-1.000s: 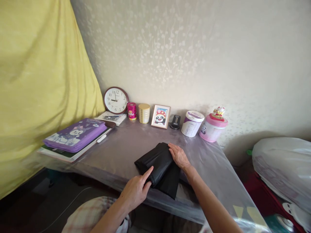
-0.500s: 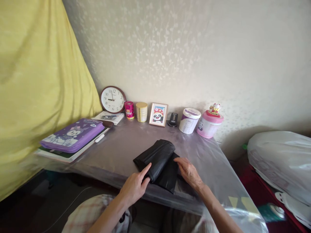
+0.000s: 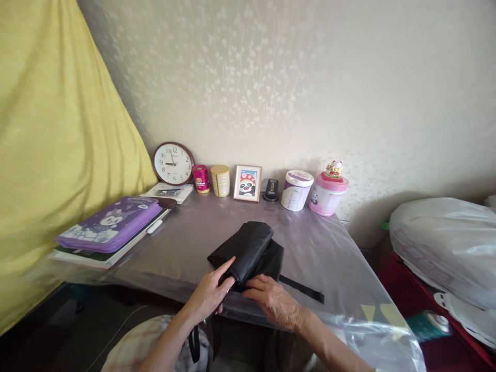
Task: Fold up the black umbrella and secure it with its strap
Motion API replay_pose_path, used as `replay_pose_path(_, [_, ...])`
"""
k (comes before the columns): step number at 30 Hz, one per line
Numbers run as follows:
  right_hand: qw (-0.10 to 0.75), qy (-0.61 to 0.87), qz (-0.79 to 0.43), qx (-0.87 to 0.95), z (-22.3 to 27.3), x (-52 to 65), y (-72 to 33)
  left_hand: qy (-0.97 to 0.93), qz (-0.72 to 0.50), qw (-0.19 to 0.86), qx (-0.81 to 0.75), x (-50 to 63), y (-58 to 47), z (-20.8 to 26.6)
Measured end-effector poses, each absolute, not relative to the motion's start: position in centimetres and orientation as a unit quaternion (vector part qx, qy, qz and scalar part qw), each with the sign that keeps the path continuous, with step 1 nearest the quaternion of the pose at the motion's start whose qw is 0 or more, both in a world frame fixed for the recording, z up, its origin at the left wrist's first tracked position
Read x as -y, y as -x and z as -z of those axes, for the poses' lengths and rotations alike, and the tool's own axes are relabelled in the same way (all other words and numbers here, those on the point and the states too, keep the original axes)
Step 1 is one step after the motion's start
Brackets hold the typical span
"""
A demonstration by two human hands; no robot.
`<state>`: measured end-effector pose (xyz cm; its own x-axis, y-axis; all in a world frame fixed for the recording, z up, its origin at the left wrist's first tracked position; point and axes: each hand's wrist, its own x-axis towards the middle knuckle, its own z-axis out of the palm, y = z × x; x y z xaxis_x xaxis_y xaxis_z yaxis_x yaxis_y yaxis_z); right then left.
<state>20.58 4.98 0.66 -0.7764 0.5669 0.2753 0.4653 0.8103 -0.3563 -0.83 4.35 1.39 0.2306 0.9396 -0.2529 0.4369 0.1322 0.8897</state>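
Note:
A black folding umbrella (image 3: 248,250), collapsed with its fabric partly wrapped, lies at the table's front edge. My left hand (image 3: 211,289) is closed round its near end, index finger stretched along the fabric. Small shiny metal parts show by those fingers, and a black wrist loop (image 3: 194,343) hangs below. My right hand (image 3: 271,299) pinches the fabric at the near right, close to my left fingers; its fingertips are partly hidden. A loose black strap (image 3: 304,289) sticks out to the right across the table.
A plastic-covered table (image 3: 186,237) carries a purple case (image 3: 110,225) on books at left. Along the wall stand a clock (image 3: 173,164), a pink tin (image 3: 201,179), a picture frame (image 3: 247,183) and tubs (image 3: 296,191). A white plastic bag (image 3: 445,243) bulges at right.
My right hand has moved left and nearer, from the fabric's right edge to beside my left hand. The strap at right and the wrist loop now show. The view has shifted slightly.

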Motion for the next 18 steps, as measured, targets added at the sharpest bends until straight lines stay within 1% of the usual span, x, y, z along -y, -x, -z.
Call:
replay_pose_path(2, [0.219, 0.255, -0.176, 0.925, -1.0, -4.7, -20.8, -0.589, -0.257, 0.518, -0.564, -4.3, 0.9, -1.8])
replay_pose_path(3, [0.249, 0.268, -0.185, 0.912, -1.0, -5.0, -21.2, -0.582, -0.258, 0.528, -0.562, -4.3, 0.9, -2.0])
replay_pose_path(6, [0.350, 0.376, -0.156, 0.843, -0.3, -6.6, -23.6, -0.559, -0.260, 0.550, -0.564, -4.1, 1.0, -2.5])
replay_pose_path(7, [0.359, 0.415, -0.139, 0.824, 0.1, -7.2, -24.6, -0.550, -0.261, 0.558, -0.565, -4.0, 1.1, -2.6])
replay_pose_path(9, [0.366, 0.468, -0.112, 0.797, 0.7, -8.1, -26.3, -0.533, -0.264, 0.575, -0.562, -4.0, 1.2, -2.7])
replay_pose_path(12, [0.344, 0.513, -0.090, 0.781, 1.4, -8.6, -27.9, -0.518, -0.272, 0.592, -0.553, -4.0, 1.3, -2.8])
replay_pose_path(15, [0.314, 0.531, -0.080, 0.783, 1.8, -8.4, -28.3, -0.500, -0.281, 0.605, -0.552, -4.1, 1.3, -2.8])
replay_pose_path(18, [0.317, 0.537, -0.087, 0.777, 2.1, -8.3, -28.1, -0.486, -0.298, 0.622, -0.537, -4.2, 1.2, -3.0])
